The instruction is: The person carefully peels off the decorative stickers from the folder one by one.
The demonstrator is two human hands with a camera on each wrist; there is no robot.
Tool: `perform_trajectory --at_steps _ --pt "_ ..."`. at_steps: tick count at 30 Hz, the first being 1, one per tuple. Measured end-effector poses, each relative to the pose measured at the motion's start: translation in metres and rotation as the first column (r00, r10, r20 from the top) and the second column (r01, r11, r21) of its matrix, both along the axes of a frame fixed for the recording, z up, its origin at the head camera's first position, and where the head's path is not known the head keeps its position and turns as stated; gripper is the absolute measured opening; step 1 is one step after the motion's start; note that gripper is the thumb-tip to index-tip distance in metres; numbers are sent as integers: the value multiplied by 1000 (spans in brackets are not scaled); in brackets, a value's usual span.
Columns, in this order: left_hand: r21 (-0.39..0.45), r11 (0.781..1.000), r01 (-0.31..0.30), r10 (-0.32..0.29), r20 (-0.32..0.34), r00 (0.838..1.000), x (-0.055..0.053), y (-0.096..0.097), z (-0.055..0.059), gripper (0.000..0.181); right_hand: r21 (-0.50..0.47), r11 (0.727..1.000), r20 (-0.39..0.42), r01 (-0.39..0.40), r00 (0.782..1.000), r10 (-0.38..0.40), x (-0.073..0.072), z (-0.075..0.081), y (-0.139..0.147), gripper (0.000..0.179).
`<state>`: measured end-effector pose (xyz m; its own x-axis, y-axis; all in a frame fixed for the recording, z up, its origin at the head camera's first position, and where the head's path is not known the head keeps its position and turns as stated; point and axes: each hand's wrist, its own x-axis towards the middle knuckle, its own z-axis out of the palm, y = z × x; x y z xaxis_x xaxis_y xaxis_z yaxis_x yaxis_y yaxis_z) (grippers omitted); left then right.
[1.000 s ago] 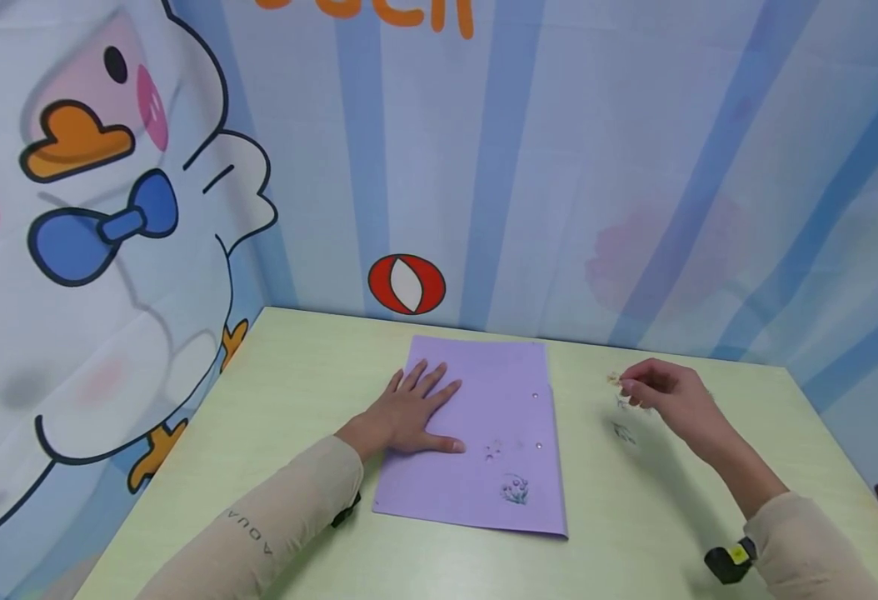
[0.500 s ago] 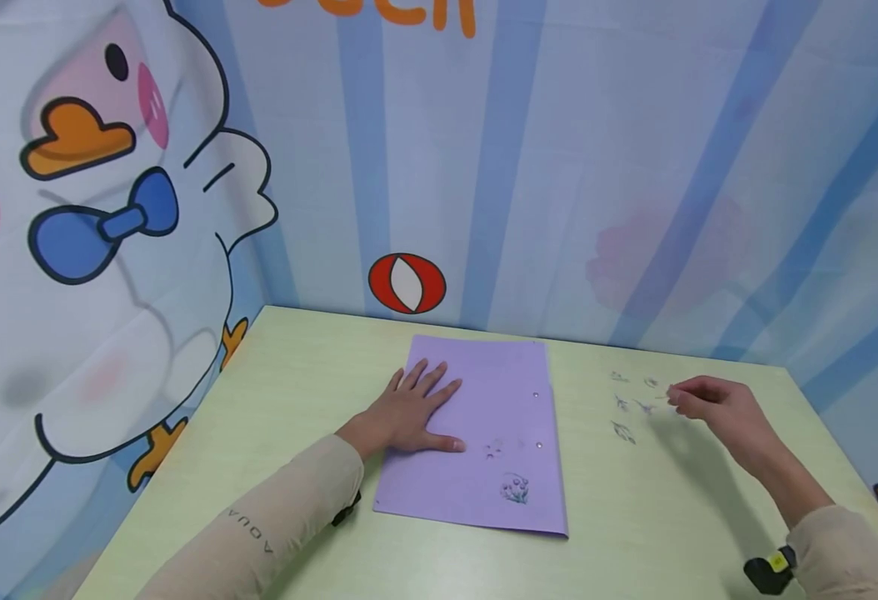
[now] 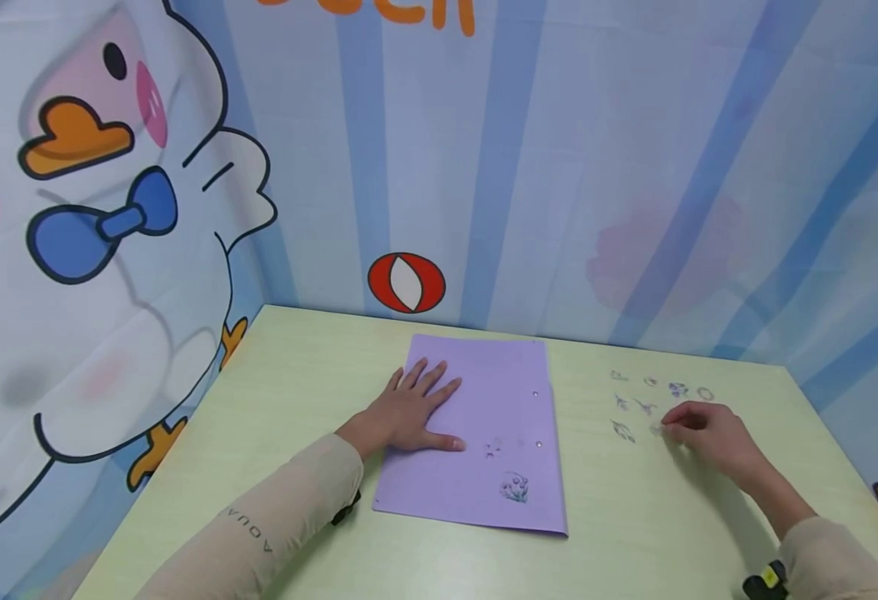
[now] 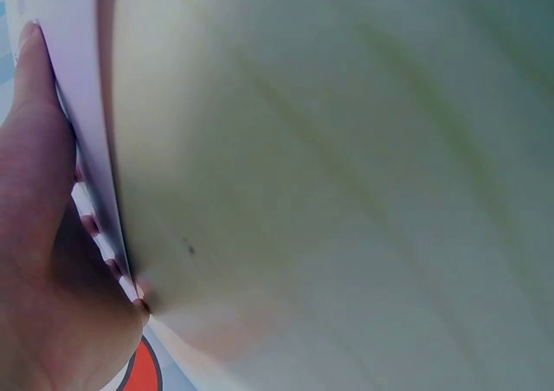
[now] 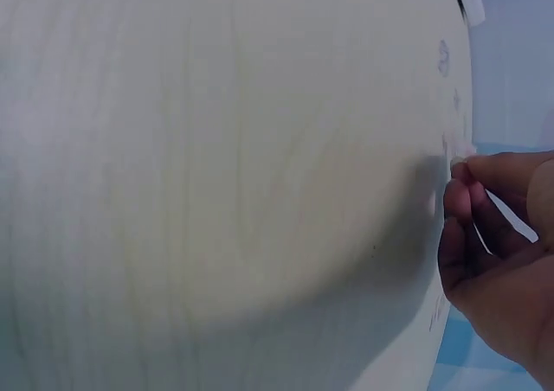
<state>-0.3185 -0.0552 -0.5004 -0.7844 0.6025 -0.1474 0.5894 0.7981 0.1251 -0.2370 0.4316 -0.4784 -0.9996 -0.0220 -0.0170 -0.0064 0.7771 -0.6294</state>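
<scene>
My left hand (image 3: 412,417) lies flat with fingers spread on a purple folder (image 3: 484,367). The folder bears a flower sticker (image 3: 515,488) near its lower right and a fainter small sticker (image 3: 492,448) above that. To the right, the fingertips of my right hand (image 3: 716,437) pinch a small pale sticker (image 3: 656,430) just at the table surface; its design is too faint to read. Beside that hand lie several small stickers, among them a leaf-like one (image 3: 622,432), a purple one (image 3: 678,389) and a ring-shaped one (image 3: 705,393).
The pale wooden table (image 3: 311,358) ends at a fabric backdrop (image 3: 439,167) with a printed duck (image 3: 109,333) on the left. Small round studs (image 3: 539,444) sit near the folder's right edge. Dark wrist cameras (image 3: 766,581) show at the sleeves.
My right hand moves right from the far left sticker, then nearer to me and slightly left. More stickers come into sight behind it. The left hand stays put on the folder.
</scene>
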Motion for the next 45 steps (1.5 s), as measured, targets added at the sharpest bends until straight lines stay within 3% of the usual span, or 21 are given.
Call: perform_trajectory --at_steps 6,14,39,45 --pt "4 1000 2 -2 3 1000 1 0 0 110 155 988 -67 -3 998 14 -5 -7 -9 9" --pt "4 1000 4 -4 -1 1000 1 -1 0 110 246 969 -165 -36 983 79 -7 -11 -13 7" --pt "-2 1000 -2 2 4 1000 1 0 -1 109 285 957 -205 -56 972 118 -8 -7 -11 8" --pt "-6 1000 0 0 -5 1000 0 0 0 109 264 963 -269 -57 954 131 -7 -3 -19 7"
